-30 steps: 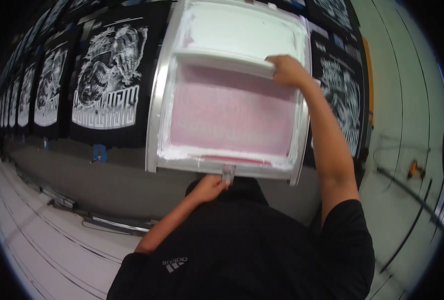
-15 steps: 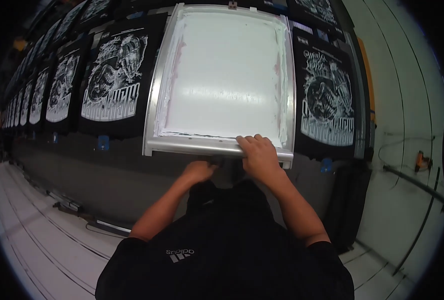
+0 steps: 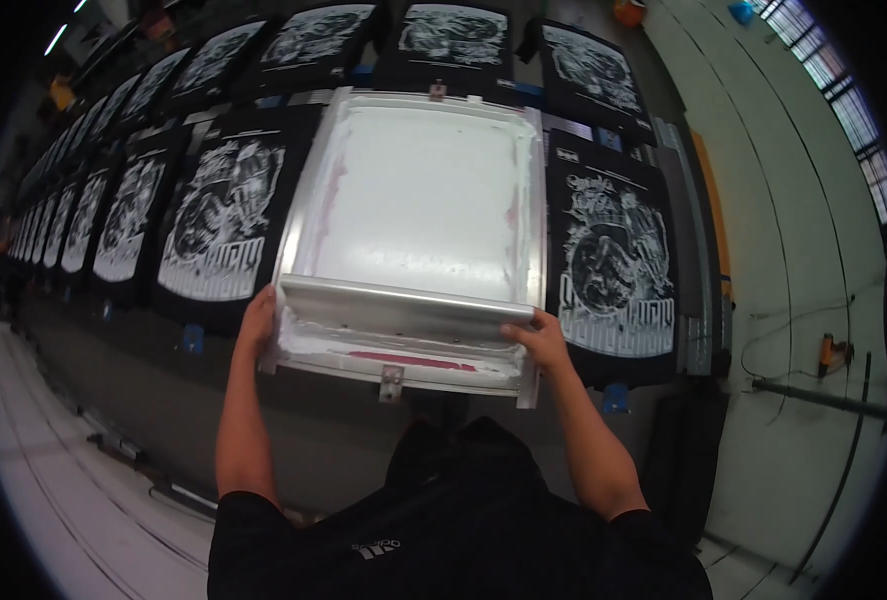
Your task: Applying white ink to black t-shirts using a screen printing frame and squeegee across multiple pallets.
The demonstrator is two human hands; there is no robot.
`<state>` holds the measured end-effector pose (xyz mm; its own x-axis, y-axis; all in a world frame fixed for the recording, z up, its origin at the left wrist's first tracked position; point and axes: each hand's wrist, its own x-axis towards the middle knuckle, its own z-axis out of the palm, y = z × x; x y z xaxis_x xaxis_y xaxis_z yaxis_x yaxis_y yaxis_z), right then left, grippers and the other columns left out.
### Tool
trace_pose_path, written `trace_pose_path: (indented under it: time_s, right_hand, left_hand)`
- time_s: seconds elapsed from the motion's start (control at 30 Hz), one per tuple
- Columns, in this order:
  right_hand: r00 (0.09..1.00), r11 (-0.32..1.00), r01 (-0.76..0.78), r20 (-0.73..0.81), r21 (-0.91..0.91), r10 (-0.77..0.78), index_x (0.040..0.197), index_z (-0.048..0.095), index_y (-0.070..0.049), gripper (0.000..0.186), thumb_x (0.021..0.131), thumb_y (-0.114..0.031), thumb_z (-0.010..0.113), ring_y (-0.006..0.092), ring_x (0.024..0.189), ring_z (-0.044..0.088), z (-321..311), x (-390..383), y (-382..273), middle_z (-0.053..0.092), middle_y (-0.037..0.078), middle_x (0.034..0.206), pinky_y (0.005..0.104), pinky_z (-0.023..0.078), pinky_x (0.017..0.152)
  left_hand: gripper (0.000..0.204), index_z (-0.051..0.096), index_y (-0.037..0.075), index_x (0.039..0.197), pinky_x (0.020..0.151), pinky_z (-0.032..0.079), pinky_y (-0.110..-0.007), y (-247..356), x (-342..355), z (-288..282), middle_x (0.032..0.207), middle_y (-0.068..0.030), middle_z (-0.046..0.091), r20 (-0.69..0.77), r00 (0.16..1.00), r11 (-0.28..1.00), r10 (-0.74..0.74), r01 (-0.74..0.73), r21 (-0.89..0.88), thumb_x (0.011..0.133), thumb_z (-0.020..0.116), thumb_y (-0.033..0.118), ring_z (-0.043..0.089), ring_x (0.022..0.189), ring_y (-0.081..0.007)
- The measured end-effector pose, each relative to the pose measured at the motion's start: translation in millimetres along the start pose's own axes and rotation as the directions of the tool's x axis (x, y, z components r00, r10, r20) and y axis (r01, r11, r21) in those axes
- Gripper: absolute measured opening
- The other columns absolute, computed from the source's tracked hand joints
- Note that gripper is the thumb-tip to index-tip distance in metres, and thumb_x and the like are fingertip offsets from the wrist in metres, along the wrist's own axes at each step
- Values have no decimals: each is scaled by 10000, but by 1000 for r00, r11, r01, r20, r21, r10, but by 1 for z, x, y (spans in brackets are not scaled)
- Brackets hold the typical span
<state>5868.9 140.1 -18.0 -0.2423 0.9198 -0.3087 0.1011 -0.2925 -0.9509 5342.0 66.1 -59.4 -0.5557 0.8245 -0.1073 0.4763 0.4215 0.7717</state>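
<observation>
A silver metal squeegee [image 3: 404, 305] lies across the near part of a screen-printing frame [image 3: 299, 225], inside which white ink covers the mesh [image 3: 429, 190]. My left hand [image 3: 256, 318] is closed at the squeegee's left end, close against the frame's side rail; its fingers are partly hidden. Around the squeegee's right end my right hand [image 3: 544, 343] is closed, with the thumb lying on the near face. Nearer to me than the squeegee, a reddish strip [image 3: 414, 361] shows among white ink smears. A metal clamp [image 3: 392, 383] sits on the frame's near edge.
Black shirts with white prints lie on boards to the left [image 3: 226, 215], to the right [image 3: 619, 260] and in a far row [image 3: 454, 45]. Blue tabs [image 3: 193, 339] hang at the boards' near ends. An orange tool [image 3: 834, 353] is on the right, by a dark bar [image 3: 814, 398].
My left hand has come up from below the frame to the squeegee's left end. My right hand has shifted to its right end. The squeegee now lies away from the near edge. The view has tilted farther out.
</observation>
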Motion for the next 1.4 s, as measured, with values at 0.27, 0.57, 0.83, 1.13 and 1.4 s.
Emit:
trace_pose_path:
  time_s: [0.27, 0.57, 0.83, 1.13, 1.4]
  right_hand:
    - [994, 998, -67, -92, -2, 67, 1005, 686, -16, 333, 720, -129, 815, 133, 870, 624, -142, -66, -16, 690, 42, 915, 295, 495, 819]
    - [961, 1000, -24, -276, 8, 25, 937, 663, -30, 301, 666, -76, 786, 121, 824, 607, -398, -146, 7, 657, 12, 857, 284, 480, 791]
    - [977, 997, -73, -202, 16, 75, 976, 676, -15, 331, 674, -70, 799, 144, 879, 619, -479, -131, 13, 674, 45, 910, 292, 491, 821]
    - [986, 1000, -24, -164, 18, 27, 1036, 679, -10, 336, 722, -60, 789, 132, 903, 611, -496, -106, 28, 682, 45, 939, 283, 484, 841]
    - [989, 999, 18, -148, 37, -13, 1031, 686, -8, 337, 722, -74, 804, 117, 909, 591, -479, -103, 56, 680, 28, 948, 272, 447, 854]
  left_hand:
    - [424, 568, -48, 1273, 940, 446, -293, 92, -117, 72, 1157, -127, 658, 122, 991, 961, -52, 83, -264, 1027, 436, 271, 582, 1070, -169]
    - [413, 547, -19, 1308, 958, 432, -288, 227, -234, 289, 1180, -151, 664, 234, 970, 945, 72, 9, -327, 1019, 478, 268, 579, 1093, -159]
    - [449, 553, -52, 1287, 942, 428, -264, 250, -283, 344, 1150, -94, 655, 157, 987, 946, -46, 94, -309, 1030, 461, 305, 567, 1052, -136]
    - [434, 574, -17, 1288, 941, 435, -272, 276, -266, 358, 1163, -90, 649, 137, 979, 914, -153, 192, -357, 1018, 498, 314, 570, 1041, -138]
    - [489, 562, -48, 1283, 960, 421, -262, 230, -245, 365, 1181, -97, 650, 170, 985, 909, -39, 106, -402, 1014, 501, 356, 566, 1087, -137]
